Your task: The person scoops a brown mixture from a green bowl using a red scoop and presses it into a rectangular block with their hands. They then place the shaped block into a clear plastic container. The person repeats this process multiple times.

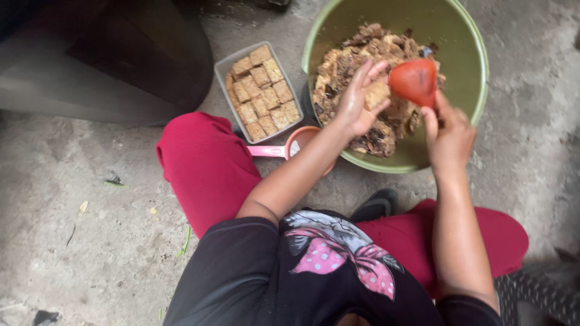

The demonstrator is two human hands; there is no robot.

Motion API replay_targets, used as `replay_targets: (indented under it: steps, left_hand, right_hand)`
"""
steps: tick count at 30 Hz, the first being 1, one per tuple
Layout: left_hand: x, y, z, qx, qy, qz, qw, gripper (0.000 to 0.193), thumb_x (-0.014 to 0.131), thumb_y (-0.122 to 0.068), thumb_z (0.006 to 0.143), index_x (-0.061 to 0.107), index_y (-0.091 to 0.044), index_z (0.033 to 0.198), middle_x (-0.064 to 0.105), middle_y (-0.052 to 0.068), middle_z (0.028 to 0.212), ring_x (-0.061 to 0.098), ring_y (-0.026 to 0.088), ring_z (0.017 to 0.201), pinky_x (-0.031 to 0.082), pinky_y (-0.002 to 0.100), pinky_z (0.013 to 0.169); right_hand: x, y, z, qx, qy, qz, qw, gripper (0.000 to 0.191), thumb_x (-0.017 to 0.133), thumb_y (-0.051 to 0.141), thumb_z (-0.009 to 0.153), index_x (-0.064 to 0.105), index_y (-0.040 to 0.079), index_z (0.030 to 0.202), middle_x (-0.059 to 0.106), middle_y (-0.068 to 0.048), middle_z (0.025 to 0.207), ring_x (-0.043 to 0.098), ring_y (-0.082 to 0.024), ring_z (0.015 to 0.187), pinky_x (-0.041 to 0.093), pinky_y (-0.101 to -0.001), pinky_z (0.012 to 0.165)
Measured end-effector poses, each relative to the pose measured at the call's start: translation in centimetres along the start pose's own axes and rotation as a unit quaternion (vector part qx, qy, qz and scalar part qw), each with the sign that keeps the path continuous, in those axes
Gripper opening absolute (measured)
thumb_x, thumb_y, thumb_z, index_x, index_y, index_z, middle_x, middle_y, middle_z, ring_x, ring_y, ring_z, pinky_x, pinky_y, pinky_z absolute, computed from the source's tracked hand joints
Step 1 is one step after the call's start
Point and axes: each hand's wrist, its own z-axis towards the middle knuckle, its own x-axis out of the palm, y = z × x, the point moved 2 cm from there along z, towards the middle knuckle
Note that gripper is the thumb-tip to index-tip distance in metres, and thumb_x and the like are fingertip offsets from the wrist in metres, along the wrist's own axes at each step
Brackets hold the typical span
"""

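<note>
The person sits low on a rough concrete floor [78, 241], knees in red trousers [205, 163] spread to either side, and both hands work over a large green basin [477, 66] that stands at the far right of the scene. The left hand [357, 102] is cupped with its fingers curled around a pale brown block [377, 94], which sits in the palm just above the heap of brown chunks [353, 57] filling the basin. The right hand [448, 136] is closed on a small red scoop [414, 80], thumb and fingers pinching its lower edge, and the scoop is held just beside the block, at its right, apparently touching it. To the left of the basin, just beside its rim, a grey rectangular tray [222, 67] lies on the floor, packed with rows of square brown pieces [261, 96]. Near the tray's near end, a pink ladle-like dipper [284, 150] rests partly hidden under the left forearm.
</note>
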Motion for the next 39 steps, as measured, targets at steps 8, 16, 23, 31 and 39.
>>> replay_targets:
  steps: [8,16,23,31,39]
  left_hand:
    - [-1.1,-0.2,0.9,-0.060,0.039,-0.141,0.987,0.059,0.042,-0.014,0.099,0.036,-0.015,0.158,0.054,0.019,0.142,0.055,0.031,0.128,0.043,0.049,0.109]
    - [-2.4,-1.1,1.1,-0.015,0.012,-0.019,1.000,0.063,0.048,-0.010,0.101,0.036,-0.025,0.162,0.050,0.014,0.146,0.053,0.019,0.097,0.046,0.035,0.080]
    - [0.6,-2.5,-1.8,-0.120,0.112,-0.149,0.975,0.059,0.040,-0.047,0.092,0.040,-0.028,0.148,0.060,0.015,0.124,0.058,0.029,0.101,0.053,0.043,0.082]
    - [-0.1,-0.7,-0.5,-0.014,0.041,-0.081,0.996,0.053,0.044,-0.023,0.100,0.050,0.001,0.147,0.060,0.019,0.137,0.056,0.031,0.128,0.044,0.049,0.116]
    - [-0.5,-0.1,-0.3,0.003,0.006,-0.074,0.997,0.083,0.015,-0.064,0.106,0.060,0.001,0.131,0.064,0.021,0.129,0.053,0.032,0.130,0.034,0.047,0.117]
  right_hand:
    - [0.5,-0.3,-0.3,-0.058,-0.039,0.049,0.996,0.039,0.075,0.019,0.107,0.067,0.008,0.144,0.074,-0.020,0.118,0.073,-0.029,0.103,0.058,-0.0408,0.090]
    - [-1.2,-2.5,-0.6,0.018,-0.052,0.107,0.993,0.041,0.078,0.016,0.105,0.067,0.009,0.144,0.076,-0.013,0.106,0.074,-0.020,0.088,0.058,-0.0329,0.080]
    - [-0.7,-1.2,-1.3,0.050,-0.046,0.192,0.979,0.042,0.074,0.019,0.104,0.064,0.010,0.144,0.075,-0.011,0.105,0.071,-0.016,0.087,0.058,-0.0308,0.079]
    - [0.1,1.6,-1.3,-0.006,0.015,0.083,0.996,0.040,0.069,0.018,0.107,0.065,0.012,0.146,0.073,-0.012,0.104,0.069,-0.021,0.093,0.056,-0.0357,0.085]
    - [-0.2,0.1,-0.7,-0.011,0.025,0.105,0.994,0.034,0.071,0.017,0.107,0.068,0.016,0.141,0.075,-0.009,0.097,0.071,-0.017,0.083,0.060,-0.0326,0.078]
